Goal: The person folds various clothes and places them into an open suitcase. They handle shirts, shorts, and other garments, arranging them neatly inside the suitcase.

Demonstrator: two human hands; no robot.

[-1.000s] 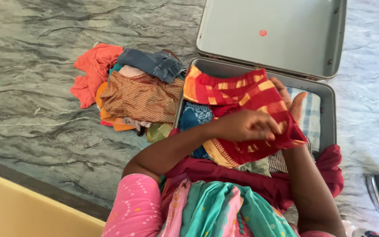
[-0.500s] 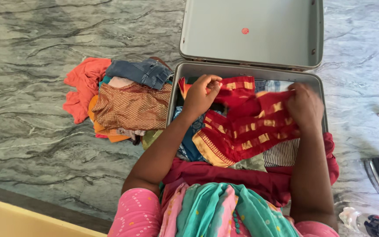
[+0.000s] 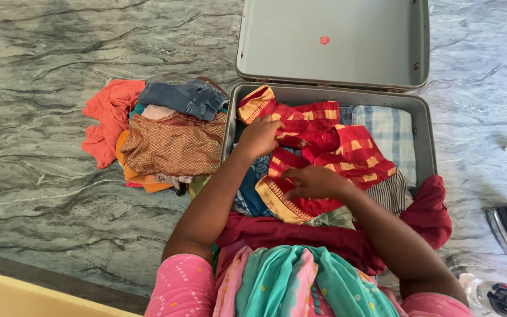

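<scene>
Red-and-gold cloth [image 3: 330, 147] spread inside open suitcase [image 3: 423, 126], left hand [image 3: 261, 136] fingers curled, pinching its upper fold, right hand [image 3: 311, 182] flat, fingers together, pressing its lower edge, clothes pile [image 3: 171, 138] beside case.

Pink white-dotted sleeves [image 3: 183, 287], a teal-and-pink scarf [image 3: 300, 282], bare forearms.

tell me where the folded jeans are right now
In the head view the jeans lie on top of the clothes pile on the floor, just left of the open suitcase, next to an orange cloth.
</scene>
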